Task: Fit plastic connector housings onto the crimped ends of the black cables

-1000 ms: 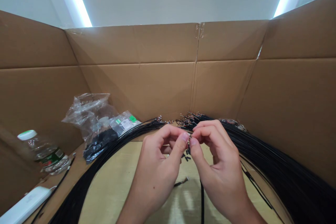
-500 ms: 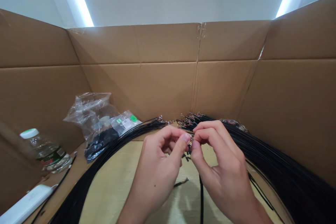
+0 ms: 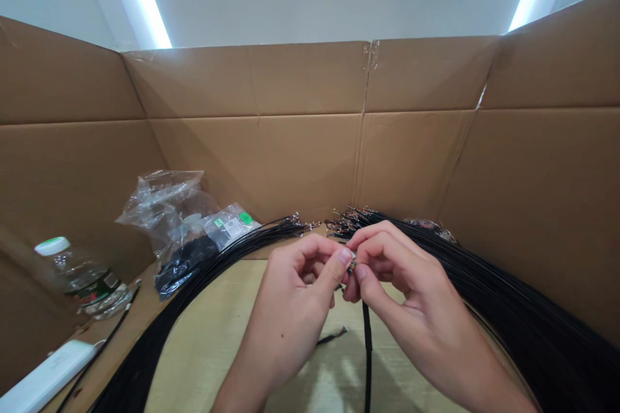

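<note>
My left hand [image 3: 300,303] is closed, its thumb and forefinger pinching a small pale connector at the end of thin coloured wires [image 3: 352,266]. Close against it, my right hand [image 3: 407,297] is closed too, thumb and fingers gripping the wires at the end of a black cable [image 3: 367,355]. That cable runs down from the hands towards the front edge. The fingers hide most of the connector. On the board below lies another short black cable end [image 3: 333,337] with bare-looking wires, partly behind my left hand.
Bundles of black cables curve along the left [image 3: 194,290] and the right [image 3: 508,297]. At the left stand a water bottle [image 3: 92,284], a white box-shaped device [image 3: 53,377] and clear plastic bags [image 3: 179,206]. Cardboard walls [image 3: 300,155] surround the yellowish board [image 3: 208,348].
My right hand has shifted its grip and turned, with its fingertips now nearer the left thumb. Coloured wires show between the hands, and the hanging cable has swung slightly left.
</note>
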`<state>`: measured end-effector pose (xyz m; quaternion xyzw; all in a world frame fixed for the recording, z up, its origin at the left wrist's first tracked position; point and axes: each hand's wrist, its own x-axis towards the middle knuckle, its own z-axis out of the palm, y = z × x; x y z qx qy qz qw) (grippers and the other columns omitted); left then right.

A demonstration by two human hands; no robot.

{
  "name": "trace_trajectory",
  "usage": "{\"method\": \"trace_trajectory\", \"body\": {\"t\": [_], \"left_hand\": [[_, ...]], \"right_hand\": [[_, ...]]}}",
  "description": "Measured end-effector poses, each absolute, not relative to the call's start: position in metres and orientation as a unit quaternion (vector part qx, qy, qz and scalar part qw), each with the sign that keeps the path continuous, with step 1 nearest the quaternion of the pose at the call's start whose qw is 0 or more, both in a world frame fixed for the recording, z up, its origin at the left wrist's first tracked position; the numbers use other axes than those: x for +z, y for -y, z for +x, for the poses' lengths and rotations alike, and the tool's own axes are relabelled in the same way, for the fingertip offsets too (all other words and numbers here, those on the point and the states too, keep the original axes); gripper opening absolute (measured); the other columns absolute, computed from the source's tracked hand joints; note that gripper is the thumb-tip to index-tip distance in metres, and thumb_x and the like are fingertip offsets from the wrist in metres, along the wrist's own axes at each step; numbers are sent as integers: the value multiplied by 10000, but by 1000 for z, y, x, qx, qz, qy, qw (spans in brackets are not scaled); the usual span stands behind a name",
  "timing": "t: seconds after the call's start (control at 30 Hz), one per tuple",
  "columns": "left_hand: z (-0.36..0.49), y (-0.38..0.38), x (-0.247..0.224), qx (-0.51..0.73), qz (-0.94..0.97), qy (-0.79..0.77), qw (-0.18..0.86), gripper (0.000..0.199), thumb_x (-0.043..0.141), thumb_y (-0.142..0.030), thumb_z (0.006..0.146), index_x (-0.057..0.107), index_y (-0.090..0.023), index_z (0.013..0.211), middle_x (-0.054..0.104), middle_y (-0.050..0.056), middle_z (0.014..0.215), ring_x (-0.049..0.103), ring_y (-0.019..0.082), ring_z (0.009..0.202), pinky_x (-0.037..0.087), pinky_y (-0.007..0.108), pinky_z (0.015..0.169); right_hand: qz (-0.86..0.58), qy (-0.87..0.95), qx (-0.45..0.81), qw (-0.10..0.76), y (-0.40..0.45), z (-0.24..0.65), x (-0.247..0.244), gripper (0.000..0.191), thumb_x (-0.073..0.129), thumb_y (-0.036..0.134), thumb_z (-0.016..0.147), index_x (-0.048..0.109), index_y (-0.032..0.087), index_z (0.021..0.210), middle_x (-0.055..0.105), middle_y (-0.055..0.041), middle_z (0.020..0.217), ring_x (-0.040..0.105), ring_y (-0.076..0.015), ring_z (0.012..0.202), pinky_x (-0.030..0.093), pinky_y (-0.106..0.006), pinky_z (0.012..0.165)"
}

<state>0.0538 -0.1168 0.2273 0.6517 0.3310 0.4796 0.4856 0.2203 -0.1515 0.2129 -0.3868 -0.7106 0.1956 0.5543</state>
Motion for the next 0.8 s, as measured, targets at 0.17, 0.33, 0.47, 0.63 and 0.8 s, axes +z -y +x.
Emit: {"method": "trace_trajectory", "body": {"t": [0.17,0.33,0.47,0.63,0.8], "left_hand": [[55,117,227,466,651,-333,498,324,776,-444,971,783,-146,845,581,-19,621,449,93,528,373,186,483],[53,116,227,455,654,-331,505,365,783,-476,977,771,-139,837,585,-13,644,449,90,537,365,181,486],[51,114,227,437,656,-325,523,416,788,-522,970,747,-136,820,611,2,663,449,91,538,359,187,489],[48,110,225,422,652,-307,550,451,751,-548,1006,724,-140,816,662,30,705,448,97,554,356,206,514],[48,111,224,430,651,-312,542,446,750,-545,1009,729,-141,819,629,8,676,431,89,538,330,203,504]], "right_hand": [[-372,682,319,543,151,228,217,227,638,277,1123,712,221,916,698,-7,1035,712,-119,785,602,-255,721],[-344,646,396,555,148,230,216,218,690,337,1109,723,199,943,688,-20,1042,739,-115,744,620,-255,711],[-329,616,439,565,145,230,213,240,733,357,1080,705,195,905,683,-23,1043,740,-116,701,638,-267,694],[-320,591,435,599,143,226,209,250,786,391,1030,721,198,885,696,-33,1053,727,-121,661,658,-276,649],[-327,587,425,607,145,223,210,212,773,324,1033,738,189,874,692,-24,1036,740,-112,655,651,-245,627]]}}
